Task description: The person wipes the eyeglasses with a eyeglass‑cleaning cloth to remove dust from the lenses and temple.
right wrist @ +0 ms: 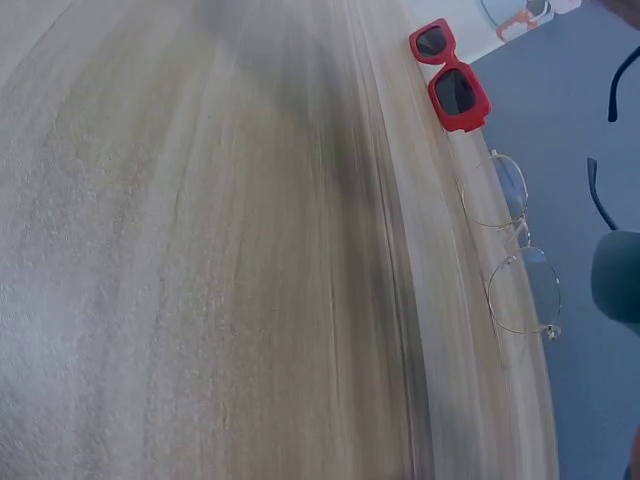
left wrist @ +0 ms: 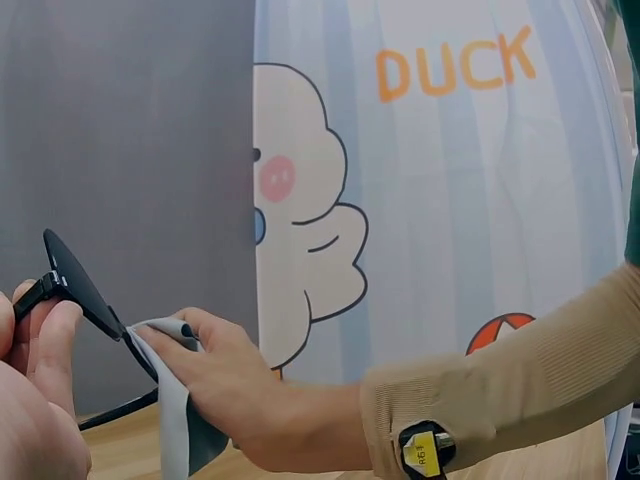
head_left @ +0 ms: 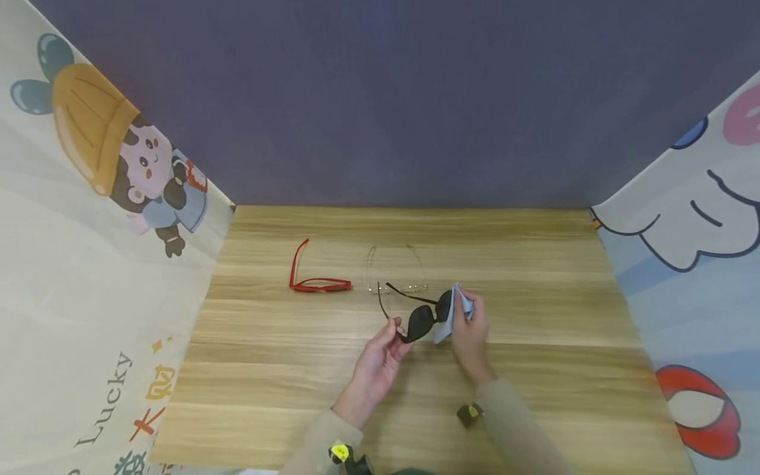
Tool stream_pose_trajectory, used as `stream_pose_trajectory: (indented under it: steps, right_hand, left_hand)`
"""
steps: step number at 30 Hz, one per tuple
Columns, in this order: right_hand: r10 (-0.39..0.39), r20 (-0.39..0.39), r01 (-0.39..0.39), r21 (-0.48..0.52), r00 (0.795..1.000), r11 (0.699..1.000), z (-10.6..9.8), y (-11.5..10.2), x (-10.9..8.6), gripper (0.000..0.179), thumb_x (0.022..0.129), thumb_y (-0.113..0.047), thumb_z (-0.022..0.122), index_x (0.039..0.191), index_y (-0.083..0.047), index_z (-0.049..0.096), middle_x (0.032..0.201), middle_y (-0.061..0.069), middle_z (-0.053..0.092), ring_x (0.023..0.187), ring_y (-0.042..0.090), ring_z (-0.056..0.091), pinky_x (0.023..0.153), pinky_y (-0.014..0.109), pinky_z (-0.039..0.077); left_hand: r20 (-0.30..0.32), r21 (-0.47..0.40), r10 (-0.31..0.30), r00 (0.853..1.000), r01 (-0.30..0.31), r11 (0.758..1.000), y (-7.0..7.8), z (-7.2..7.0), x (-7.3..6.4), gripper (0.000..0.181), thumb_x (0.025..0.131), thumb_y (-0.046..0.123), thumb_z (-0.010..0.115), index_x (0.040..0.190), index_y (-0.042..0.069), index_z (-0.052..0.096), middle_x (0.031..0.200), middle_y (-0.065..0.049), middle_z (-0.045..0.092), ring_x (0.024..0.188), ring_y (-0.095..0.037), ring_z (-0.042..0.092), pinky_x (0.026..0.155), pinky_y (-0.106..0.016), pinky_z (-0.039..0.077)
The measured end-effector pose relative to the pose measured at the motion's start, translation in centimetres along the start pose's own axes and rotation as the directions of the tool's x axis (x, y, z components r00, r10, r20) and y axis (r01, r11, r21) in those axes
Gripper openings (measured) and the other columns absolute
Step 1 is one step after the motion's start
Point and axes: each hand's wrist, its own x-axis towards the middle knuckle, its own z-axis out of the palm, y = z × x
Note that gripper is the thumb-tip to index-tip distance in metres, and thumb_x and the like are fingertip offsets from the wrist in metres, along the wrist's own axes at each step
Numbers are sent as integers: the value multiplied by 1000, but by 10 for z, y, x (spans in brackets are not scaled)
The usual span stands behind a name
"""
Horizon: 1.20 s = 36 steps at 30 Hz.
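Black sunglasses (head_left: pixel 421 322) are held above the table, their temples unfolded and pointing away from the person. My left hand (head_left: pixel 378 364) pinches them at the hinge corner of the left lens. A light blue cloth (head_left: pixel 445 328) is in my right hand (head_left: pixel 472 335), which grips the other lens through it. In the left wrist view the cloth (left wrist: pixel 175 400) hangs down below the right hand (left wrist: pixel 235 385), against the frame. The right wrist view catches only a dark lens (right wrist: pixel 616 278) and the temple tips at its right edge.
Red sunglasses (head_left: pixel 320 285) lie on the wooden table (head_left: pixel 267 382) at the back left. Clear thin-framed glasses (head_left: pixel 398 289) lie beside them, just beyond the held pair. A dark grey panel (head_left: pixel 380 105) rises behind the table, with printed cloth walls on both sides.
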Motion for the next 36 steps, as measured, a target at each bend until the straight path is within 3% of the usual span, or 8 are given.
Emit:
stream_pose_trajectory:
  steps: [6,11,16,22,25,28,31,36]
  right_hand:
    - [-3,13,3,11,1000,1000,0,5,-3,12,90,23,58,101,21,58,98,38,64,94,-7,59,79,7,52]
    - [-86,87,82,43,993,996,4,12,-19,20,85,27,62,102,17,59,93,32,63,93,-4,59,77,7,52]
    - [-148,111,143,48,983,988,4,11,-26,15,90,14,68,103,12,61,91,25,63,94,0,60,79,9,53]
    - [-52,67,52,5,996,999,-3,7,-14,14,89,21,63,102,16,61,94,31,66,90,-5,59,75,6,51]
    - [23,50,-25,27,998,999,-7,-3,-5,11,91,22,59,102,21,59,98,37,66,91,-7,60,75,6,51]
    - [50,55,-53,55,997,997,-9,-5,-1,11,92,21,57,103,22,58,101,39,64,93,-6,61,77,7,53]
    - [33,66,-36,56,997,998,-7,-10,-1,11,91,23,58,102,22,57,99,40,64,93,-6,62,77,8,54]
    - [-70,109,69,11,992,998,-1,-11,-12,18,84,27,62,100,18,58,93,34,65,92,-5,60,76,7,53]
  left_hand:
    - [10,9,14,1000,-14,1000,1,0,0,18,108,15,52,100,7,66,86,2,66,76,-4,66,77,-16,60]
    - [5,-9,26,1000,-26,1000,3,-1,1,16,108,16,54,101,7,66,87,2,65,77,-4,66,77,-17,60]
    - [-3,-44,23,1000,-23,999,5,-1,1,16,108,16,53,101,7,65,85,2,65,75,-3,66,76,-16,60]
    - [15,-60,9,1000,-8,998,5,-1,-1,16,108,16,53,101,6,64,85,1,66,75,-3,66,78,-16,60]
    - [33,-54,7,999,-5,999,4,0,-1,16,108,16,53,101,6,64,85,2,65,76,-3,66,79,-16,60]
    - [47,-45,6,999,-4,999,4,0,-1,16,108,16,52,102,7,63,86,2,65,76,-2,66,79,-16,60]
    - [51,-44,9,999,-7,999,4,0,-1,16,108,16,52,102,7,63,86,3,65,76,-2,66,80,-16,60]
    - [37,-57,20,999,-18,998,2,0,3,17,109,16,51,101,8,64,86,2,66,76,-3,66,78,-16,60]
